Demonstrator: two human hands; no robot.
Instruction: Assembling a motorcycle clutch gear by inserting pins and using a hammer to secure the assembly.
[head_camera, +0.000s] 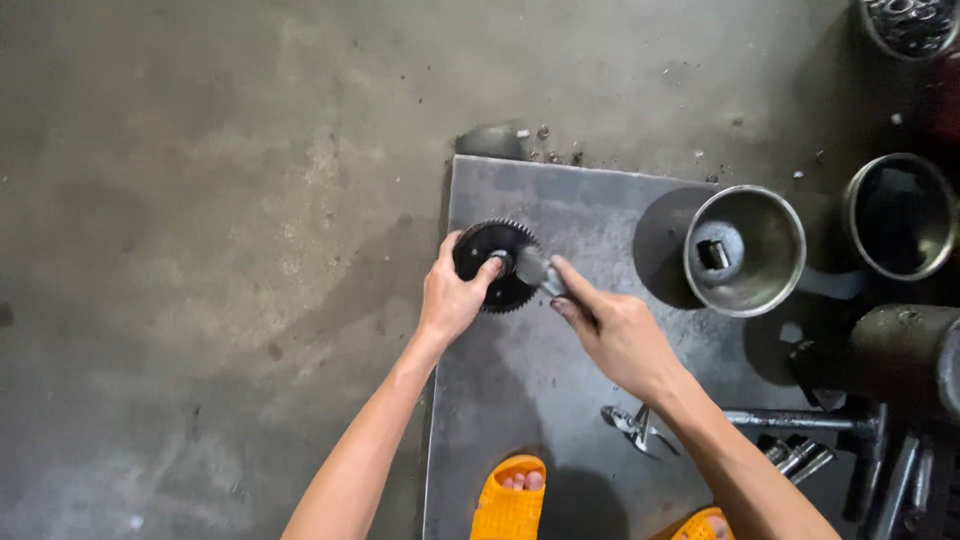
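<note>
Two bare hands meet over a grey steel plate (600, 215) on stained concrete floor (200, 250): left hand (452, 300) clasps a black toothed gear (496, 266), right hand (618, 335) closes on a short metal shaft (533, 267) (perhaps seated in its hub). Orange sandals (510, 500) are cut off below.

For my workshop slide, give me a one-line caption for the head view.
Left hand steadies a black toothed gear on a steel plate while right hand grips its shaft.
</note>
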